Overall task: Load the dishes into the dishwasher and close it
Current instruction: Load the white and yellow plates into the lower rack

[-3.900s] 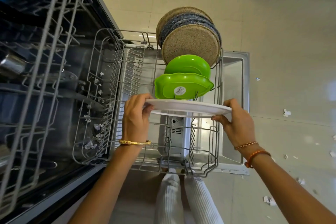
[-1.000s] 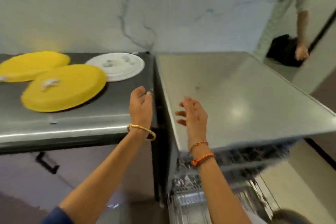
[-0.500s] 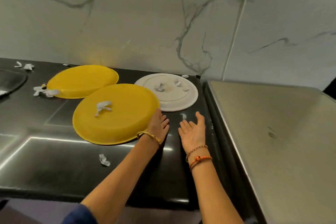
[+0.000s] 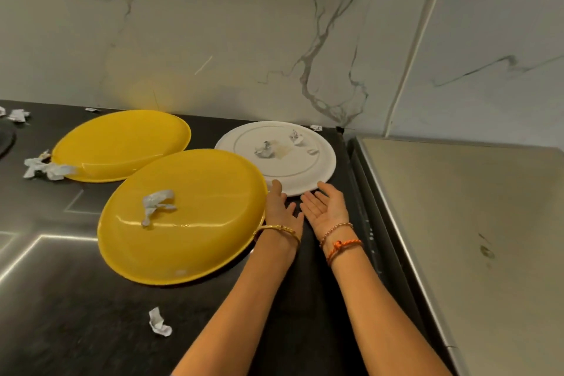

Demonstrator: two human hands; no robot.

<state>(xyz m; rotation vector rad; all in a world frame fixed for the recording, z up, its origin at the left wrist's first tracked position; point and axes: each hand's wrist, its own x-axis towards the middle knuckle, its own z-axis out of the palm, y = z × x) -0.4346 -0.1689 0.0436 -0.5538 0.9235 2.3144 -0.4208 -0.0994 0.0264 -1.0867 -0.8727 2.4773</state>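
Observation:
A white plate (image 4: pixel 300 172) with paper scraps on it lies at the back of the black counter (image 4: pixel 76 320). Left of it sit two yellow plates, the near one (image 4: pixel 195 241) with a crumpled paper on it, the far one (image 4: pixel 122 143) behind it. My left hand (image 4: pixel 280 207) and my right hand (image 4: pixel 328 207) are side by side, fingers straight, fingertips at the white plate's near rim. Both hold nothing. The dishwasher's steel top (image 4: pixel 464 238) fills the right side; its racks and door are out of view.
Crumpled paper scraps (image 4: pixel 159 322) lie on the counter, more at the far left (image 4: pixel 45 168). A marble wall rises behind, with a socket and white cable (image 4: pixel 409 64) at the upper right. A dark gap separates counter and dishwasher.
The view has swung up from the dishwasher rack to the counter. Both hands, holding nothing, have moved forward from the counter's edge to the white plate's rim.

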